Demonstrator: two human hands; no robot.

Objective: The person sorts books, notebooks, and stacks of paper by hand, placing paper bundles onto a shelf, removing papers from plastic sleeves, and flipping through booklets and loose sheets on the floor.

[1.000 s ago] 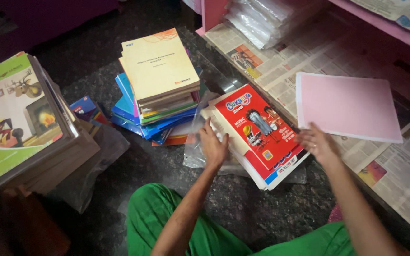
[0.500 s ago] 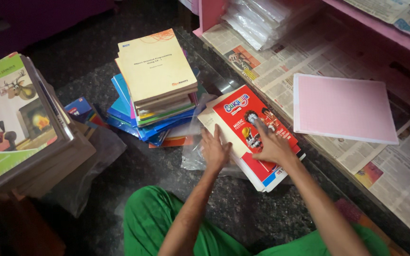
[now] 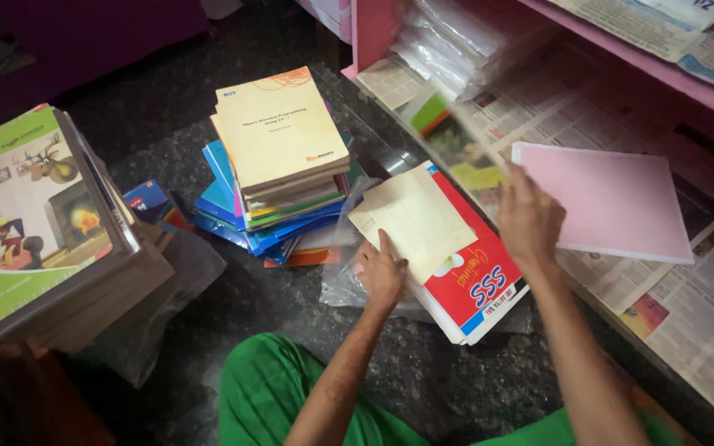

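Fingers (image 3: 512, 186) of my right hand (image 3: 529, 221) pinched a blurred, thin colourful booklet (image 3: 454, 149) above the floor pile, while my left hand (image 3: 382, 272) lay flat, steadying the cream paper sheet (image 3: 413, 219) over the red glossy book (image 3: 481, 281).

left hand (image 3: 382, 272) flat, palm down, fingers spread; right hand (image 3: 529, 216) raised, fingers pinched, both forearms stretched forward

Lying flat on a thin floor stack: cream paper booklet (image 3: 413, 216), overlapping a glossy red book (image 3: 477, 277); blurred booklet (image 3: 454, 144) tilting above.
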